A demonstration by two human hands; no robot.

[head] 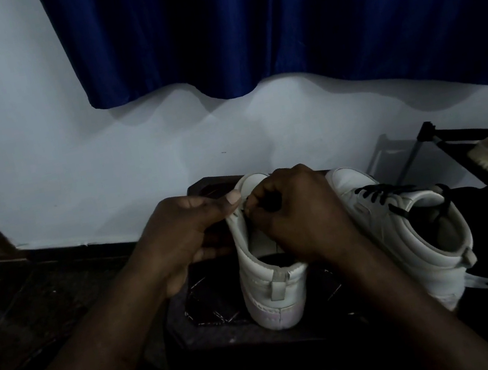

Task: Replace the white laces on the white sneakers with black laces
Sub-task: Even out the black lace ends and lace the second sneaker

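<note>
Left hand (185, 231) gripped the left eyelet flap of white leather high-top sneaker (271, 291), fingers curled, thumb pressed on top. Right hand (300, 217) was clenched, pinching thin black lace (269, 205) at the eyelets. The sneaker stood upright on dark low table (216, 330), long axis running away from the camera, toe to the wall, heel tab nearest. Second white high-top sneaker (405, 221), black-laced, stood just beside on the right, toe angled away-left.

Left hand (184, 231): curled round the eyelet edge of the near white leather high-top sneaker (270, 287).
Right hand (303, 223): a thin black lace end (268, 202) is pinched at that sneaker's eyelets.
Second white high-top sneaker (414, 236): set just beside on the right, threaded with a black lace (377, 192).
Dark low table (216, 330): both sneakers are stood on it.
Backdrop: a glossy blue curtain (271, 16) is hung before a white wall (32, 140).
</note>
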